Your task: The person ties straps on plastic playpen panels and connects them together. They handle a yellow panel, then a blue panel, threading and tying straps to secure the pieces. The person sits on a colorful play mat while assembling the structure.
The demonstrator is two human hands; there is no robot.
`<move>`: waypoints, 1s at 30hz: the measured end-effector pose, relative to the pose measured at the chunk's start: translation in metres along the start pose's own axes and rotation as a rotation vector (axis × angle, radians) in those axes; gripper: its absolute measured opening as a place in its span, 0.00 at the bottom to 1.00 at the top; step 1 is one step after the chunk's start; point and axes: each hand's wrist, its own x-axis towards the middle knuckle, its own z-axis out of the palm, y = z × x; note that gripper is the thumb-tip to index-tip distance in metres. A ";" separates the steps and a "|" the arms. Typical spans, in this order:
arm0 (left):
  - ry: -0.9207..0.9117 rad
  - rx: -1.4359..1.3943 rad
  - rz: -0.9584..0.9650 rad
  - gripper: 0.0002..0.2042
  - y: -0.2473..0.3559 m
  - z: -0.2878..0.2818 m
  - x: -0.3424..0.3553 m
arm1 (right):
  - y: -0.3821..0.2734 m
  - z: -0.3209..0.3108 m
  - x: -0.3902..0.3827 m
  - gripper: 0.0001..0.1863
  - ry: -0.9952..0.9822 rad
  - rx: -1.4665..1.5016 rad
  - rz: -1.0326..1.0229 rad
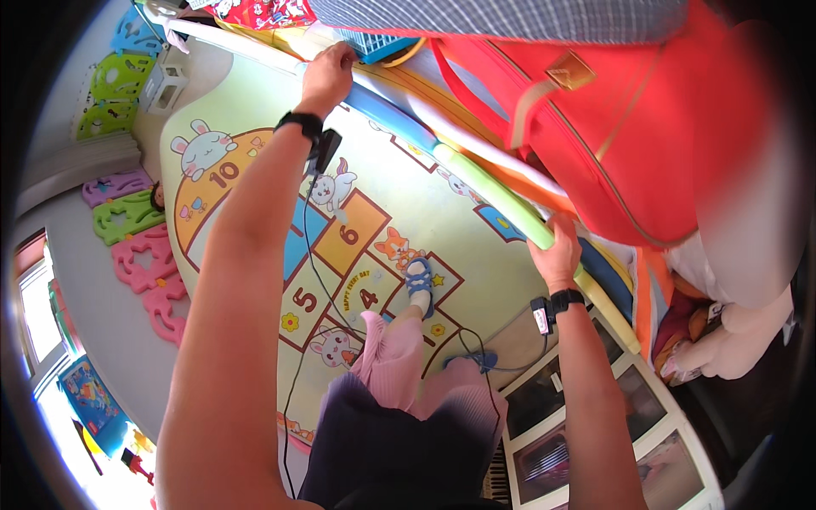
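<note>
The right hand [557, 255] has its grip closed around the green padded tube [495, 191], near the lower end of this tube, where a yellow padded tube [608, 310] continues the same line. The left hand [325, 83] is well apart from it, close to the upper end of the blue padded tube [393, 117] and just beside the blue basket [367, 47]; its fingers look curled, but I cannot tell if they pinch something. The green padded tube lies between the two hands, slanting above the printed floor mat [459, 242]. Such a wide placing of the hands is probably for balance — one hand near each end of the coloured line, so that neither side is without support. The soft covers perhaps serve to make a hard edge safe. The red bag [629, 127] sits on the far side of the tubes, under the grey striped cloth [501, 19] — maybe it is kept there to leave this side free for the arms.
</note>
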 end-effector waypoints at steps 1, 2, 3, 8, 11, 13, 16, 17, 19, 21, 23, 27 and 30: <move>-0.058 -0.009 -0.024 0.07 0.004 0.002 0.011 | 0.004 -0.001 0.002 0.18 0.001 -0.006 0.006; -0.122 -0.016 -0.055 0.07 0.007 0.000 0.015 | 0.006 -0.003 0.000 0.19 -0.007 -0.009 0.011; -0.186 -0.022 -0.087 0.08 0.008 0.001 0.016 | 0.007 -0.006 -0.003 0.19 -0.016 -0.011 0.016; -0.142 -0.190 -0.242 0.11 -0.026 0.009 0.028 | 0.012 -0.008 -0.002 0.19 -0.046 -0.009 -0.055; -0.117 -0.083 -0.311 0.11 -0.010 0.007 0.030 | 0.017 -0.007 -0.002 0.19 -0.064 0.057 -0.030; -0.119 -0.078 -0.310 0.10 -0.008 0.018 0.027 | 0.025 -0.007 -0.005 0.19 -0.067 0.055 -0.059; -0.109 -0.091 -0.317 0.09 -0.006 0.012 0.025 | 0.022 -0.015 -0.004 0.18 -0.202 0.081 0.049; -0.096 -0.069 -0.319 0.09 -0.005 0.015 0.025 | 0.010 -0.018 0.002 0.18 -0.199 0.091 0.037; -0.053 -0.045 -0.299 0.10 0.011 0.004 0.027 | -0.035 -0.020 0.021 0.25 -0.145 0.034 0.018; 0.041 -0.051 -0.268 0.09 0.008 0.007 0.022 | -0.110 -0.009 0.055 0.35 -0.213 0.046 -0.129; -0.001 -0.083 -0.273 0.07 0.005 0.009 0.019 | -0.186 0.014 0.091 0.43 -0.323 0.147 -0.221; -0.033 -0.077 -0.345 0.06 0.008 0.002 0.016 | -0.298 0.064 0.167 0.48 -0.353 0.243 -0.162; -0.083 -0.085 -0.357 0.06 0.013 -0.005 0.023 | -0.324 0.091 0.210 0.39 -0.304 0.170 -0.134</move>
